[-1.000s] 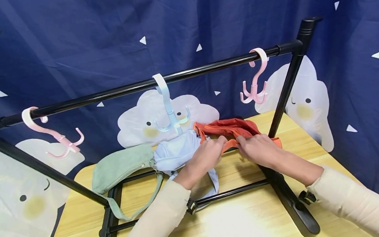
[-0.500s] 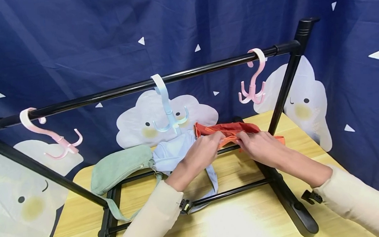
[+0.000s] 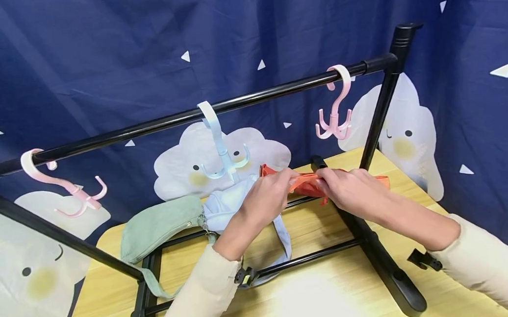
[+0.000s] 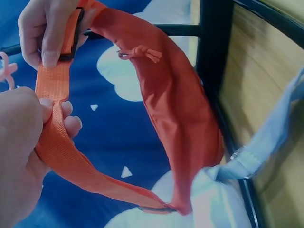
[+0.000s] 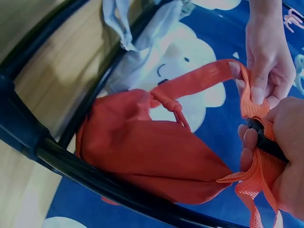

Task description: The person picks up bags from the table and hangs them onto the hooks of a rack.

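Both hands hold the orange strap of a red waist bag (image 4: 173, 99). My left hand (image 3: 267, 197) pinches the webbing strap (image 4: 83, 168) between thumb and fingers. Close beside it, my right hand (image 3: 355, 190) grips the strap at its black buckle (image 5: 266, 140). Below the strap the bag's body hangs in a curve, with a knotted cord pull (image 5: 171, 107) on it; in the head view the hands hide most of it. A light blue bag (image 3: 226, 202) lies left of the hands, and a green bag (image 3: 161, 226) lies farther left.
A black rack (image 3: 271, 93) stands over the wooden table (image 3: 316, 291). From its top bar hang a left pink hook (image 3: 79, 193), a blue hook (image 3: 225, 155) and a right pink hook (image 3: 337, 118). A dark blue curtain (image 3: 140, 53) is behind.
The hands have lifted the strap slightly and come closer together. The red bag's body has dropped below the strap, showing less above the hands. The head view has shifted a little.
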The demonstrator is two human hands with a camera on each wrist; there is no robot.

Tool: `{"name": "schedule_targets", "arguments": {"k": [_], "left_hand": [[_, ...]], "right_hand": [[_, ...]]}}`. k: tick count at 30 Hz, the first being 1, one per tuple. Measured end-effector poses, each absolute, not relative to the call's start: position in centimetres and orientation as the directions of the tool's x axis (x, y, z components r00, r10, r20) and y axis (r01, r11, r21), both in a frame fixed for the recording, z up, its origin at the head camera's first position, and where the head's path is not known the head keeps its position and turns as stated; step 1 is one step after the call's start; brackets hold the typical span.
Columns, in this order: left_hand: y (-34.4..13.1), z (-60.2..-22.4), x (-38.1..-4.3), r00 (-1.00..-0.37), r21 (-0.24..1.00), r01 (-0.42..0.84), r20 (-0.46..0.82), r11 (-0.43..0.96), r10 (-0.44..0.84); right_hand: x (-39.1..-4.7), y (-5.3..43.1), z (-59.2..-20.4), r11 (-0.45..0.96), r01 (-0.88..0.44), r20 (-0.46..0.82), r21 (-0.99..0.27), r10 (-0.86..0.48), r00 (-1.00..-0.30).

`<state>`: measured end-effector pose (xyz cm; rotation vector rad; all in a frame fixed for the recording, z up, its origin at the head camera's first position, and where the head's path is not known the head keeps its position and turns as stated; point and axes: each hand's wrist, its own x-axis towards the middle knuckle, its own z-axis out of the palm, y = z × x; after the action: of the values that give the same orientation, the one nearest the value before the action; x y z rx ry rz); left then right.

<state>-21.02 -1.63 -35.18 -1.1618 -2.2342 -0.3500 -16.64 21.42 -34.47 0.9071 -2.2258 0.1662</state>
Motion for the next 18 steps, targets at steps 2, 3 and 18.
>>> {"name": "schedule_targets", "arguments": {"k": [2,3,18], "left_hand": [[-1.6,-34.8,-20.8,-0.455,-0.006,0.814,0.615,0.581,0.644],[-1.6,-34.6,-20.7,-0.456,0.001,0.816,0.618,0.579,0.641],[-1.1,-32.8,-20.0,-0.465,0.085,0.811,0.694,0.580,0.549]], "right_hand": [[-16.5,21.5,-34.0,0.735,-0.661,0.677,0.149,-0.563,-0.473],[-16.5,21.5,-33.7,0.730,-0.665,0.682,0.155,-0.566,-0.463],[-15.8,22.0,-31.4,0.728,-0.662,0.711,0.179,-0.561,-0.425]]}}
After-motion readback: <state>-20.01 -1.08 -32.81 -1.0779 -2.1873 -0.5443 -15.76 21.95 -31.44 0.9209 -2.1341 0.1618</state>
